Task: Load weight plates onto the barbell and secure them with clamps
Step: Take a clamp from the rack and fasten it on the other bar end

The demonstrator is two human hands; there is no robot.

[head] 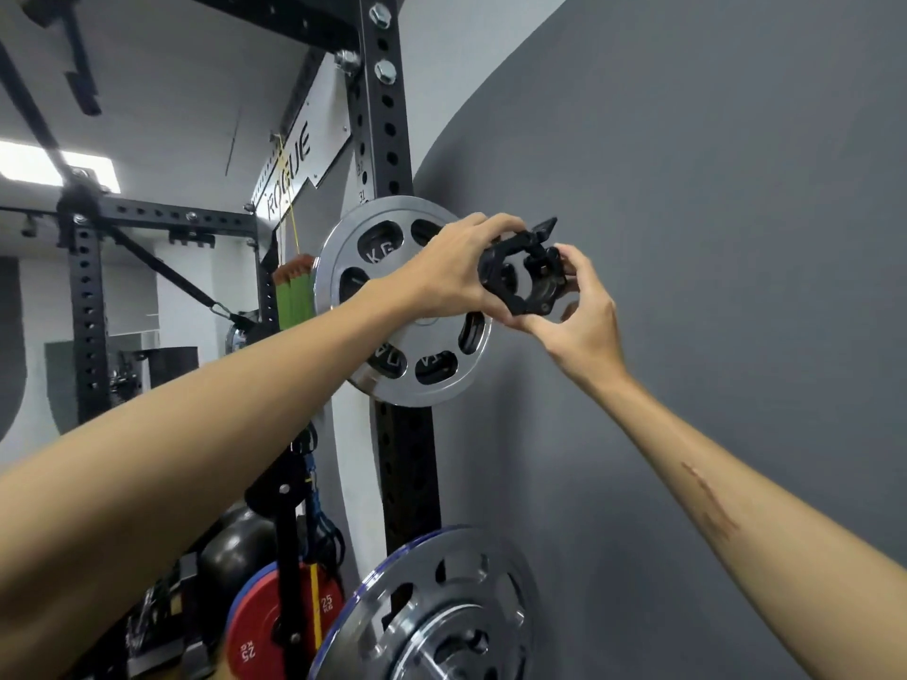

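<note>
- Both hands, left hand (451, 267) and right hand (579, 306), grip the black clamp (525, 274), lever up, presumably open for sliding on.
- Silver plate (392, 306) hangs behind, clamp centred before it.

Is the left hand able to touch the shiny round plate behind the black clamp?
Probably yes. The left hand already lies across the front of the silver plate while helping hold the black clamp, and nothing stands between them.

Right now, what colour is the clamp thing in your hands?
Black. The clamp shows best in the head view.
</note>
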